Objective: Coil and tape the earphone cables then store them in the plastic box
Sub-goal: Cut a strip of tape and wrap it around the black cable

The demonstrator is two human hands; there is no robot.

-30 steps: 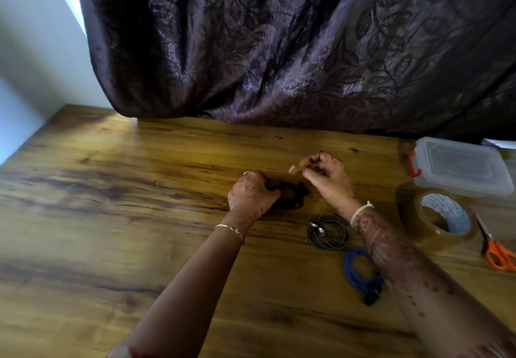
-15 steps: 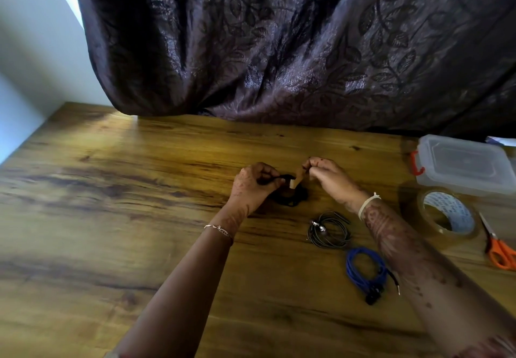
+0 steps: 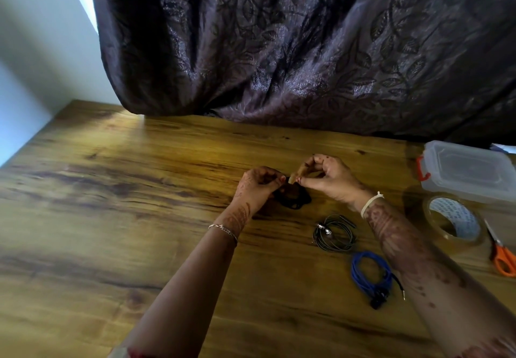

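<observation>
Left grip point(image 3: 258, 187) pinches the black earphone coil point(image 3: 293, 200), and the right grip point(image 3: 329, 178) pinches a tape strip point(image 3: 292, 179) just above it, well left of the plastic box point(image 3: 469, 174) on the bench point(image 3: 139, 218). Light, soft and springy, the coil would likely unwind if released, so it is best pinched across all its loops, beside where the tape wraps.

The table point(image 3: 111, 218) offers open wood across its left half. A curtain point(image 3: 307, 64) drapes onto the far edge; plastic box point(image 3: 469, 173), tape roll point(image 3: 463, 218) and scissors point(image 3: 502, 257) line the right edge, grey coil point(image 3: 333, 233) and blue coil point(image 3: 370, 276) near them
</observation>
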